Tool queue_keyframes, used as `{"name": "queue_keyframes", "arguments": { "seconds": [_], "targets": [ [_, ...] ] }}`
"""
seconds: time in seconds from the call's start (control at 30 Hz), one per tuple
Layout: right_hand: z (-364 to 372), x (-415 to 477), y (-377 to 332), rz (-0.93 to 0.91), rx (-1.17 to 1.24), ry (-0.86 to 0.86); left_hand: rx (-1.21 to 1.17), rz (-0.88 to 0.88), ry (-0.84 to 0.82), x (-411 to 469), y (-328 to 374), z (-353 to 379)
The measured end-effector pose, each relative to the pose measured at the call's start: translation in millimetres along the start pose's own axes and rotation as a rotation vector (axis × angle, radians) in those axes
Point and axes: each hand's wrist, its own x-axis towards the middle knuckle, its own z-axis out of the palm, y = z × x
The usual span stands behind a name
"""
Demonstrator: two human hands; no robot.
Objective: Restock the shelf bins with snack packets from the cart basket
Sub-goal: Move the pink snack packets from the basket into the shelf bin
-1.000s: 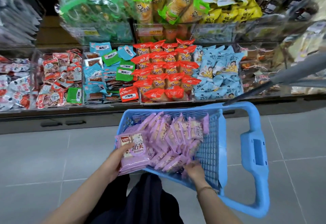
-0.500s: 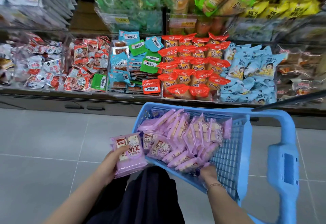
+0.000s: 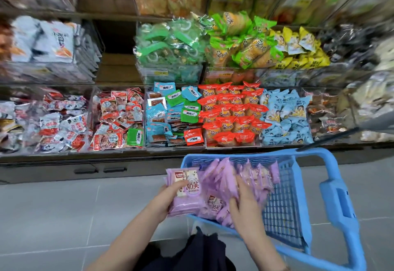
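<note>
The shelf bins (image 3: 145,121) fill the upper half of the view in tiers, clear-walled and packed with orange, blue, green and red packets. One compartment (image 3: 116,66) on the middle tier, between the grey-white packs and the green ones, shows only a bare brown floor. It may be the place for this stock, though no purple line can be seen anywhere on the shelves.

Below stands the blue cart basket (image 3: 283,206), its handle (image 3: 339,202) on the right. A heap of purple snack packets (image 3: 226,177) lies against its left and far sides, and the mesh towards the right edge is uncovered.

At the basket's near-left corner, partly over the rim, the left hand (image 3: 166,198) grips a stack of purple packets (image 3: 187,194), thumb across the printed top face and fingers underneath. The right hand (image 3: 245,202) lies on the heap with fingers fairly straight and spread. It pinches nothing that can be seen.

The packets look light, soft and pillow-like, with glossy film that probably slides easily. A stack is likely to fan out or shed its middle pieces unless it is squeezed flat from top and bottom. The crimped end seals offer the surest hold on a single packet.
</note>
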Motion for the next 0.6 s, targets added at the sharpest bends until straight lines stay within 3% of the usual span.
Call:
{"name": "queue_keyframes", "arguments": {
  "seconds": [0.27, 0.4, 0.5, 0.6],
  "targets": [
    [93.3, -17.5, -149.1, -0.503, -0.048, -0.148, -0.118, 0.019, -0.084, -53.1, 69.0, -104.7],
    [124.1, -17.5, -209.1, -0.431, 0.295, -0.164, -0.199, 0.061, -0.076, -74.5, 86.1, -158.9],
    [142.4, -7.0, -237.2, -0.375, 0.386, -0.166, -0.253, 0.096, -0.115, -83.6, 94.5, -189.0],
    [154.3, 4.2, -254.6, -0.256, 0.541, -0.188, -0.191, 0.113, -0.036, -82.4, 102.5, -210.5]
  ]
}}
